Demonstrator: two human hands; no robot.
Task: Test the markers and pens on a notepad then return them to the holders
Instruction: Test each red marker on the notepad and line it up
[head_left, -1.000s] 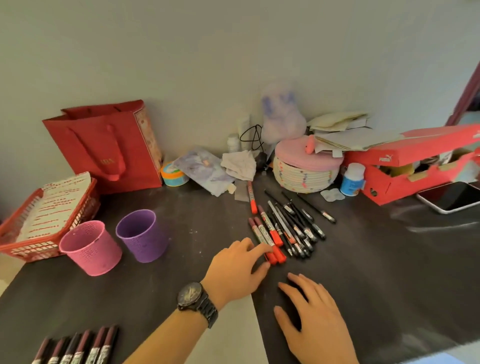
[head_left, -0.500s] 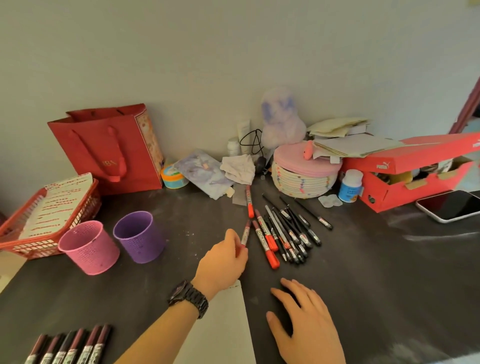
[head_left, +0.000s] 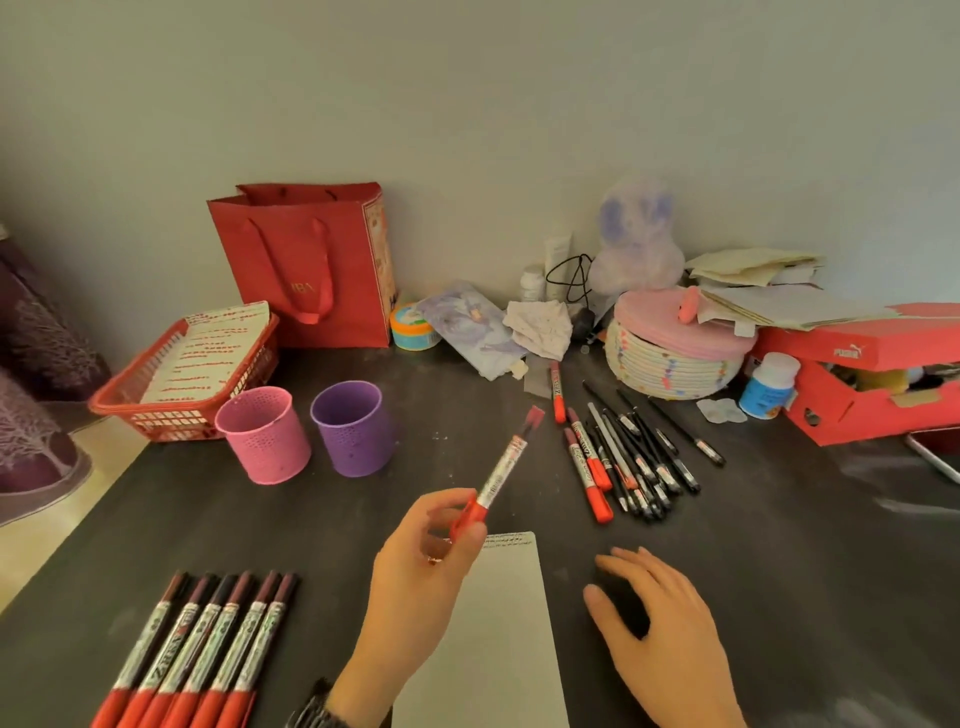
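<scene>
My left hand (head_left: 421, 571) pinches a red marker (head_left: 498, 475) by its red end and holds it in the air, its dark cap pointing up and to the right. Beneath that hand lies the white notepad (head_left: 498, 649) on the dark table. My right hand (head_left: 660, 634) rests on the table to the right of the notepad, fingers spread, holding nothing. A pile of red markers and black pens (head_left: 618, 457) lies beyond it. A row of several red markers (head_left: 202, 654) lies at the front left. The pink holder (head_left: 265, 434) and purple holder (head_left: 353, 428) stand side by side.
A red basket (head_left: 130, 402) with paper sits at the far left, a red gift bag (head_left: 311, 265) behind the holders. Along the wall are a round woven box (head_left: 675, 353), a small blue bottle (head_left: 769, 387), a red shoebox (head_left: 878, 395) and loose papers.
My left hand has picked one red marker out of the pile and drawn it back over the notepad. The view has swung left and down. My right hand stays put.
</scene>
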